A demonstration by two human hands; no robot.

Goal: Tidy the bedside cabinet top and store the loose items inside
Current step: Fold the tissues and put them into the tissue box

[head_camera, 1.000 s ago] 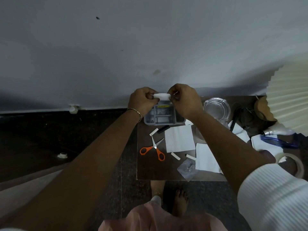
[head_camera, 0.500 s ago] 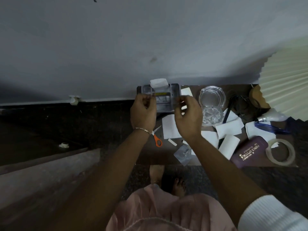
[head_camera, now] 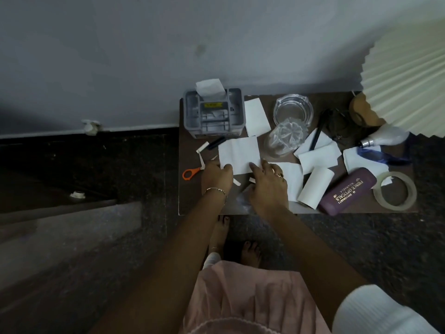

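We look down on the bedside cabinet top (head_camera: 192, 201), crowded with loose items. Our left hand (head_camera: 216, 175) sits at the near-left corner of a white paper sheet (head_camera: 238, 153) with its fingers curled; we cannot tell whether they pinch the sheet. Our right hand (head_camera: 268, 186) reaches the sheet's near-right corner with fairly straight, released fingers, the tips resting on its edge. The orange scissors (head_camera: 190, 174) lie just left of the left hand, partly hidden by it. A grey organiser box (head_camera: 213, 116) stands at the far-left corner against the wall. A glass ashtray (head_camera: 292, 110) and a tipped clear glass (head_camera: 284, 138) lie to its right. A paper roll (head_camera: 315, 186), a purple spectacle case (head_camera: 348, 191) and a tape ring (head_camera: 395, 190) sit along the near right.
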